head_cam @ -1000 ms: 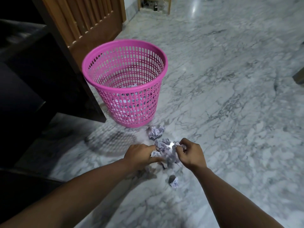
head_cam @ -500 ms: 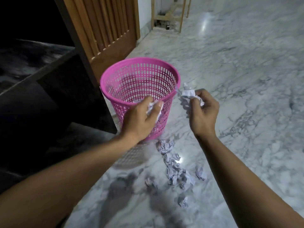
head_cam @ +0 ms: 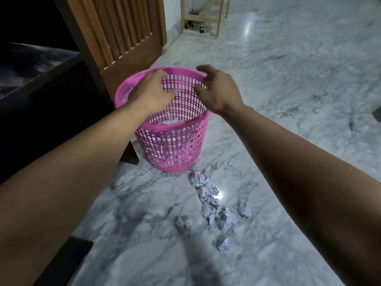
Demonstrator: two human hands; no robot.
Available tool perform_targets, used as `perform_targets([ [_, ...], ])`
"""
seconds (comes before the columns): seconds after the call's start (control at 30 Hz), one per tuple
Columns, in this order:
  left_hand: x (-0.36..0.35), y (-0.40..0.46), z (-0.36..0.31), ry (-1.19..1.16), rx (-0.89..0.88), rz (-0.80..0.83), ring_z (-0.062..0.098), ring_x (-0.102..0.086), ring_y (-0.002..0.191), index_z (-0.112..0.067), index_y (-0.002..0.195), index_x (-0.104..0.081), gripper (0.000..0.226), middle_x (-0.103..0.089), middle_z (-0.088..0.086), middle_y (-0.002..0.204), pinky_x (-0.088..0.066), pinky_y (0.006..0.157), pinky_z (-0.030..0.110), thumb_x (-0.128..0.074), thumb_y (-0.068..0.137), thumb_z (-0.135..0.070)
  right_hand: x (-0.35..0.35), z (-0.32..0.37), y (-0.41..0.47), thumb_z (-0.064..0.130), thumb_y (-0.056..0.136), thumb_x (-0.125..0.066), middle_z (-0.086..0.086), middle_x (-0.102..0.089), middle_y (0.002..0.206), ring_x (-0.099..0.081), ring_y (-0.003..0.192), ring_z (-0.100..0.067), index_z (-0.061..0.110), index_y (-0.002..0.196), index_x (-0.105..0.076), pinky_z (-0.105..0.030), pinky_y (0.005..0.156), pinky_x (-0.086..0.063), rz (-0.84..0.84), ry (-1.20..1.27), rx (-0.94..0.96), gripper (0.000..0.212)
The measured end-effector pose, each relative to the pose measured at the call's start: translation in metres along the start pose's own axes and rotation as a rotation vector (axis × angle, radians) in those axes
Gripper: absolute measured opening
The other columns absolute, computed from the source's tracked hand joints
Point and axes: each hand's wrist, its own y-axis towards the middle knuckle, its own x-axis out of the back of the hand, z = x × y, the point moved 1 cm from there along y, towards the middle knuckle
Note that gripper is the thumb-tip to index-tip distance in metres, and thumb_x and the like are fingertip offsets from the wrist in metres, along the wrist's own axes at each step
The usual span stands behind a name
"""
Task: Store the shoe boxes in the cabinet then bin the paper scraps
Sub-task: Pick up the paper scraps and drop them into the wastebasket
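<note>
A pink perforated plastic bin [head_cam: 173,149] stands on the marble floor with crumpled paper inside it [head_cam: 169,122]. Both hands hover over its mouth. My left hand [head_cam: 152,91] is palm down above the left half, fingers spread, nothing in it. My right hand [head_cam: 218,89] hangs over the right rim, fingers apart and empty. Several crumpled paper scraps [head_cam: 214,207] lie scattered on the floor just in front of the bin, one stray ball [head_cam: 223,245] nearest me.
A dark cabinet [head_cam: 51,104] stands to the left of the bin, its lower edge near the bin's base. Behind the bin is a slatted wooden door [head_cam: 127,38]. A light wooden frame [head_cam: 202,17] stands at the back. Marble floor stretches to the right.
Both hands rose from the floor pile with paper scraps, moved over the bin and opened; the scraps they held are no longer in them.
</note>
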Motion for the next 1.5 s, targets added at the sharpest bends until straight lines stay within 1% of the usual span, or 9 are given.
perform_targets([
  [0.17, -0.049, -0.093, 0.002, -0.136, -0.551, -0.187, 0.023, -0.053, 0.113, -0.016, 0.115, -0.063, 0.027, -0.059, 0.001, 0.116, -0.048, 0.09, 0.04, -0.058, 0.093, -0.03, -0.035, -0.088, -0.112, 0.036, 0.089, -0.055, 0.008, -0.07, 0.1, -0.066, 0.074, -0.013, 0.031, 0.12, -0.066, -0.04, 0.076, -0.058, -0.205, 0.253, -0.183, 0.033],
  [0.33, -0.166, -0.211, 0.084, 0.34, -0.255, 0.702, 0.034, -0.01, 0.151, -0.034, 0.159, -0.003, 0.104, -0.002, 0.005, 0.168, -0.032, 0.114, 0.056, -0.057, 0.08, -0.074, -0.102, -0.163, -0.269, 0.062, 0.088, -0.052, 0.0, -0.053, 0.14, -0.051, 0.128, -0.022, 0.041, 0.152, -0.035, -0.046, 0.102, -0.048, 0.261, -0.012, -0.322, 0.069],
  [0.4, -0.197, -0.243, 0.126, 0.485, -0.147, 0.857, 0.041, -0.008, 0.151, -0.034, 0.157, 0.017, 0.12, 0.01, 0.008, 0.168, -0.032, 0.112, 0.056, -0.053, 0.073, -0.085, -0.122, -0.17, -0.309, 0.077, 0.082, -0.049, -0.003, -0.03, 0.16, -0.032, 0.145, -0.026, 0.046, 0.16, -0.007, -0.048, 0.108, -0.04, 0.487, -0.176, -0.334, 0.094],
  [0.57, -0.229, -0.269, 0.141, 0.376, -0.165, 0.725, 0.031, -0.039, 0.129, -0.033, 0.156, -0.017, 0.085, -0.028, 0.006, 0.147, -0.047, 0.094, 0.042, -0.059, 0.088, -0.061, -0.162, -0.153, -0.337, 0.098, 0.065, -0.041, -0.011, -0.002, 0.17, -0.013, 0.154, -0.036, 0.048, 0.157, 0.017, -0.057, 0.112, -0.029, 0.612, -0.408, -0.27, 0.119],
  [0.7, -0.246, -0.262, 0.119, 0.134, -0.208, 0.688, 0.026, -0.055, 0.107, -0.033, 0.123, -0.05, 0.035, -0.042, -0.002, 0.114, -0.051, 0.082, 0.043, -0.056, 0.09, -0.04, -0.189, -0.142, -0.34, 0.078, 0.079, -0.049, -0.016, -0.044, 0.153, -0.048, 0.133, -0.039, 0.036, 0.149, -0.041, -0.056, 0.092, -0.044, 0.536, -0.471, -0.123, 0.082],
  [0.8, -0.254, -0.256, 0.102, 0.05, -0.181, 0.722, 0.026, -0.06, 0.089, -0.027, 0.101, -0.056, 0.014, -0.047, -0.003, 0.105, -0.051, 0.079, 0.045, -0.057, 0.09, -0.035, -0.198, -0.143, -0.343, 0.056, 0.089, -0.054, -0.009, -0.056, 0.131, -0.056, 0.11, -0.033, 0.029, 0.124, -0.055, -0.048, 0.081, -0.049, 0.456, -0.394, -0.052, 0.045],
  [1.03, -0.253, -0.254, 0.099, -0.024, -0.232, 0.598, 0.022, -0.056, 0.08, -0.03, 0.099, -0.051, 0.018, -0.048, -0.008, 0.099, -0.051, 0.07, 0.044, -0.057, 0.082, -0.031, -0.187, -0.16, -0.317, 0.025, 0.087, -0.059, -0.004, -0.056, 0.104, -0.056, 0.093, -0.028, 0.019, 0.1, -0.058, -0.037, 0.071, -0.046, 0.481, 0.022, -0.205, 0.014],
  [1.27, -0.2, -0.199, 0.059, -0.278, -0.285, 0.297, 0.013, -0.06, 0.082, -0.025, 0.094, -0.06, 0.016, -0.052, -0.01, 0.096, -0.052, 0.073, 0.04, -0.065, 0.08, -0.018, -0.138, -0.146, -0.244, 0.003, 0.078, -0.064, 0.005, -0.052, 0.066, -0.051, 0.062, -0.01, 0.014, 0.07, -0.055, -0.025, 0.061, -0.046, -0.015, 0.556, -0.549, 0.016],
  [1.5, -0.073, -0.112, -0.01, -0.412, -0.499, -0.204, 0.007, -0.059, 0.087, -0.006, 0.105, -0.074, 0.018, -0.056, 0.009, 0.106, -0.048, 0.072, 0.012, -0.072, 0.087, -0.004, -0.039, -0.051, -0.108, -0.006, 0.079, -0.058, -0.025, -0.051, 0.069, -0.044, 0.065, -0.014, -0.007, 0.071, -0.048, -0.024, 0.06, -0.039, -0.392, 0.727, -0.183, 0.013],
])
